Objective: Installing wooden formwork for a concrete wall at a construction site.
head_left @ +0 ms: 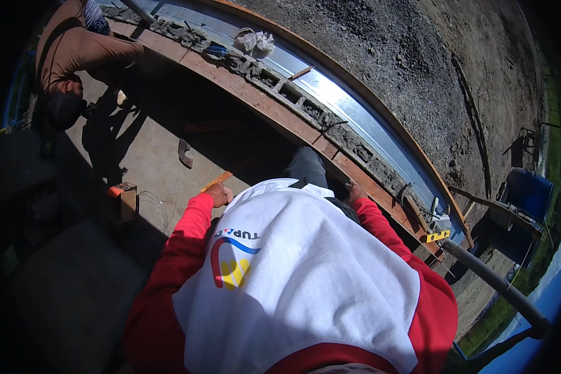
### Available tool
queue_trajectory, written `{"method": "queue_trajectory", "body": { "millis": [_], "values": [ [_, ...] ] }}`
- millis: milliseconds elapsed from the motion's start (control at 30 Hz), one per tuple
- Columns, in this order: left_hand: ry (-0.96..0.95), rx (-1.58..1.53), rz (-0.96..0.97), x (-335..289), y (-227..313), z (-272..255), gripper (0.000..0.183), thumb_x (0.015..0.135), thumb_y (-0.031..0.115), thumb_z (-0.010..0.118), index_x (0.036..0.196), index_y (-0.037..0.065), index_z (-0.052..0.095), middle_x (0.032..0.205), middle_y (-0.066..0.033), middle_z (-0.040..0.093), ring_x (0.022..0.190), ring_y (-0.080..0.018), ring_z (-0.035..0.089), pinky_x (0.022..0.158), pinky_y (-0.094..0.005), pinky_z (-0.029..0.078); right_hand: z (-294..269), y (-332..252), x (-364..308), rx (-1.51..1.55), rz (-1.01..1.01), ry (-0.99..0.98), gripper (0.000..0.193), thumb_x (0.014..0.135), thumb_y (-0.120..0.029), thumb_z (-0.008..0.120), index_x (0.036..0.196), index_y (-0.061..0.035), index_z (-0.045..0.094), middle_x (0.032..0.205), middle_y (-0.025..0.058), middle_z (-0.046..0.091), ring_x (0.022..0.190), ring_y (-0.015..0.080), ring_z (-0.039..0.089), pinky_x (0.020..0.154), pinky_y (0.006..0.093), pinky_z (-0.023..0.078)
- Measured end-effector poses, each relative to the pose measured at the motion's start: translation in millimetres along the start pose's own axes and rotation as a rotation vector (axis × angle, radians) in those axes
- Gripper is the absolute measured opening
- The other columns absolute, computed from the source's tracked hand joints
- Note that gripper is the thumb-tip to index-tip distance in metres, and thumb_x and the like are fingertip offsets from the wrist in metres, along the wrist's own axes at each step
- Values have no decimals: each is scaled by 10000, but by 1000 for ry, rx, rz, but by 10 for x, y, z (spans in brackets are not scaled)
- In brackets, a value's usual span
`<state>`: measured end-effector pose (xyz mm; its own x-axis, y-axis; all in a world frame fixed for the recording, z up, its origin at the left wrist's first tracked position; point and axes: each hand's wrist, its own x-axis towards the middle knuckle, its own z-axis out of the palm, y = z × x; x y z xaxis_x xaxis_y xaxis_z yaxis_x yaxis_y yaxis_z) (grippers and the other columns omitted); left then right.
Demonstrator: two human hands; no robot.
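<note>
My left hand point(220, 194) is closed, in front of my waist on the left. A thin orange-brown wooden strip point(217, 181) shows right beyond its knuckles; whether the fingers grip it I cannot tell. On the other side, my right hand point(355, 192) is at the near edge of a long reddish wooden board point(255, 103). Its fingers look bent, and what they hold, if anything, is hidden. The board runs along a row of hollow concrete blocks point(291, 92) with rough mortar. A curved brown piece point(185, 153) lies on the floor beyond my left hand.
Another person point(84, 53) bends over at the upper left. A box point(128, 202) stands on the concrete floor at left. Beyond the blocks lie a metal sheet point(355, 128) and a crumpled plastic bag point(254, 43). A yellow level point(437, 236) is near a grey pipe point(498, 283) at right.
</note>
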<state>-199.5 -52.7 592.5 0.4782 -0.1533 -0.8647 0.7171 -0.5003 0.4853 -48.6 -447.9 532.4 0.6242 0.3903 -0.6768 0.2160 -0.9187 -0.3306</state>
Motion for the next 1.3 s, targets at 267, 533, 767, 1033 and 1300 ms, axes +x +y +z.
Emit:
{"method": "queue_trajectory", "body": {
  "millis": [267, 533, 767, 1033, 1300],
  "values": [
    [89, 19, -25, -18, -118, 0, 175, 621, -38, 416, 571, 38, 566, 602, -60, 550, 580, -155, 514, 576, -243, 402, -20, -86, -80, -104, 97, -58, 478, 567, -181, 564, 1010, -38, 457, 1130, 140, 354, 1052, 250, 334, 879, 287, 273],
    [125, -12, -22, -75, -151, 19, 152, 609, -27, 435, 573, 38, 568, 594, -62, 555, 556, -148, 511, 547, -245, 403, -144, -120, 91, -165, -10, -39, 598, 461, -173, 595, 1020, -21, 446, 1139, 179, 327, 1048, 264, 335, 880, 272, 274],
    [118, -160, 4, -88, -192, 4, 166, 593, -50, 420, 580, 27, 567, 614, -73, 558, 580, -166, 518, 554, -252, 404, -534, -455, -10, -348, -40, -144, 426, 637, -37, 439, 1060, -85, 432, 1158, 158, 311, 1023, 248, 372, 845, 270, 316],
    [199, -116, 46, 140, -448, 175, 160, 596, -53, 428, 561, 45, 549, 580, -81, 540, 530, -178, 507, 512, -264, 405, -311, -163, 99, -377, -156, -82, 436, 608, -29, 434, 1041, -82, 447, 1135, 156, 342, 981, 249, 413, 809, 279, 351],
    [129, -174, -28, 136, -453, 188, 176, 580, -24, 434, 557, 97, 559, 652, -94, 550, 683, -235, 524, 658, -304, 400, -48, 202, 316, -306, -166, -10, 428, 592, -28, 423, 1013, -88, 472, 1114, 155, 364, 962, 256, 425, 802, 288, 355]
  ]
}}
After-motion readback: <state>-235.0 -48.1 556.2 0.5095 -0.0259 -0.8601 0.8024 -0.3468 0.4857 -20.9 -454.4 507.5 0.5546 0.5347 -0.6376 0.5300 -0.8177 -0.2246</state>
